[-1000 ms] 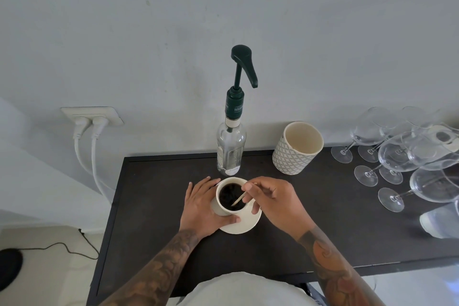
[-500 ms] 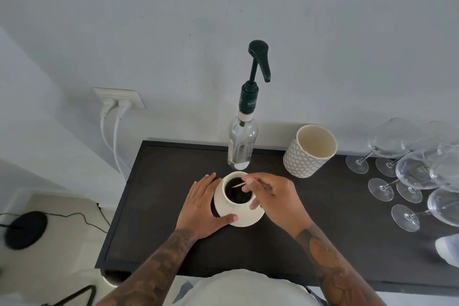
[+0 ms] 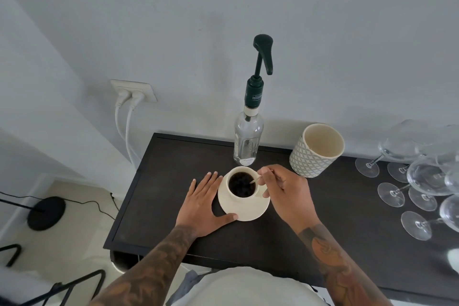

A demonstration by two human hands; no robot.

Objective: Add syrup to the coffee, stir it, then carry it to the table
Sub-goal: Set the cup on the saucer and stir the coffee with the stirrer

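Observation:
A cream cup of black coffee [image 3: 242, 185] stands on a cream saucer [image 3: 248, 213] on the dark counter [image 3: 161, 194]. My right hand [image 3: 285, 191] pinches a thin wooden stir stick [image 3: 255, 179] whose tip dips into the coffee at the cup's right side. My left hand [image 3: 206, 202] lies flat on the counter with straight fingers, thumb touching the saucer's left edge. Behind the cup stands a clear syrup bottle [image 3: 248, 141] with a dark green pump [image 3: 263, 54].
A patterned cream tumbler [image 3: 315, 154] stands right of the bottle. Several wine glasses [image 3: 422, 176] lie and stand at the counter's right end. Two white plugs [image 3: 129, 95] sit in a wall socket at left. A black lamp base [image 3: 46, 212] rests on the floor.
The stick has swung from the cup's upper rim to its right side. My left hand has slid off the cup's side and flattened on the counter beside the saucer. The view shifted left.

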